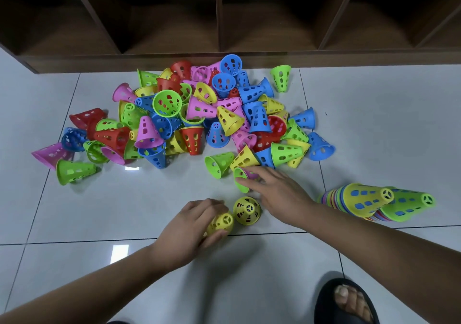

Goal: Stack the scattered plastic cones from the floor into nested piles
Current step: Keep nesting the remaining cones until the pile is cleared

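Left hand curled around yellow perforated plastic cone; right hand flat, fingers extended, touching green plastic cone. Second yellow cone between hands. Multicoloured cone heap beyond (before dark wooden shelving); nested stacks lying right.

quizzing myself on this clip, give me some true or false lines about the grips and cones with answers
The left grip holds a yellow cone. True.
The right grip holds a blue cone. False: it reaches over a green cone, fingers straight.
Two nested piles sit at the right. True.
The shelf is full of cones. False: no cones show in it.
An upright yellow cone stands between the grips. True.
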